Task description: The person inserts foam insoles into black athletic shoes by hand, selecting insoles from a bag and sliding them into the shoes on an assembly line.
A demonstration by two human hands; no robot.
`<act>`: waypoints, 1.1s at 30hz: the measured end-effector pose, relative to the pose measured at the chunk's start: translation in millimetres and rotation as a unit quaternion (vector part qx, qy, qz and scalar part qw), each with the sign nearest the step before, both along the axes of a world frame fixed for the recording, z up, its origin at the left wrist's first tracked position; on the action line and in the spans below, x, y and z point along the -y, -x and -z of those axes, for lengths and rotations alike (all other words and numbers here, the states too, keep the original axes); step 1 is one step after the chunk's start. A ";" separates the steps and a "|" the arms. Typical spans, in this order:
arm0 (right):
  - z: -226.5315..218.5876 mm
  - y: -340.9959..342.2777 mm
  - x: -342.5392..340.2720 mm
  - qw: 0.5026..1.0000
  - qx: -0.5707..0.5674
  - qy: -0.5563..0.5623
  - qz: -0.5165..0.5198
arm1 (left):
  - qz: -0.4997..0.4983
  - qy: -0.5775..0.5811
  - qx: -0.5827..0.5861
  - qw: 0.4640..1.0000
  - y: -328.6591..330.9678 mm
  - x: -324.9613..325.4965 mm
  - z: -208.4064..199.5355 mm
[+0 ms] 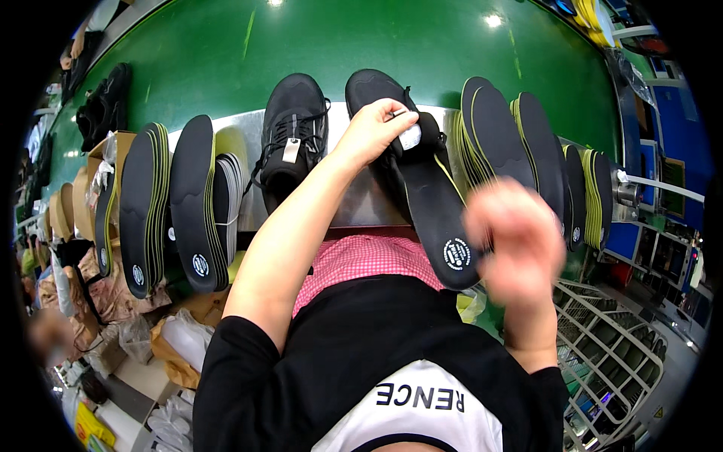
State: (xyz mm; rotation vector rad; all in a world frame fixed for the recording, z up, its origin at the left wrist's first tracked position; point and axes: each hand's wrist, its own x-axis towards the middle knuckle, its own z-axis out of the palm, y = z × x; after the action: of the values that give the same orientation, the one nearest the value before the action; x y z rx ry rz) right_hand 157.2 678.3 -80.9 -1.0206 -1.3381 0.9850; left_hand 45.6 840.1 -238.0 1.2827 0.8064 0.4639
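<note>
My left hand (374, 132) pinches the tongue of a black sneaker (370, 83), with a white label showing beside the fingertips. A black insole (437, 207) with a yellow-green edge sits partly in this shoe; its heel end, with a round white print, sticks out toward my body. Close to that heel end is my right hand (520, 245), smeared by motion, so its fingers and any contact are unclear. To the left stands another black sneaker (295, 105), laced, with a pale tag (291, 150) on its laces.
Stacks of black insoles stand to the left (139, 207) and right (497, 124) of the shoes, along a metal ledge (350, 200). Beyond runs a green work surface (376, 38). A wire cart (610, 361) holds dark items at lower right; boxes and plastic bags lie at lower left.
</note>
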 end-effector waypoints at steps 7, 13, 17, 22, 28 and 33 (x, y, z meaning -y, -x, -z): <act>-78.5 7.4 37.9 0.976 -0.024 -0.211 -0.042 | -0.013 0.018 0.015 1.000 -16.6 4.0 -2.2; -89.0 8.2 40.1 0.986 -0.038 -0.160 0.003 | -0.012 0.042 0.027 0.999 -14.1 3.9 -4.8; -90.4 10.8 45.3 0.990 -0.038 -0.134 0.022 | -0.010 0.036 0.037 0.999 -17.4 5.3 -3.8; -94.4 13.1 47.3 0.992 -0.037 -0.116 0.029 | -0.013 0.019 0.028 0.999 -15.4 4.9 -3.8; -102.0 11.3 39.9 0.992 -0.031 -0.122 -0.017 | -0.020 0.042 0.043 0.998 -14.6 5.8 -2.3; -69.9 1.5 32.1 0.968 -0.048 -0.220 0.108 | -0.008 0.050 0.047 0.998 -18.1 7.0 -12.2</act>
State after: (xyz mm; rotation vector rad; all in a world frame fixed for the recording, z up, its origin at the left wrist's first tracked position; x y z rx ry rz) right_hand 155.6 646.2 -11.0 -0.7485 -1.2608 0.5336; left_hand 63.7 833.2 -225.8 1.1533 0.7518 0.4878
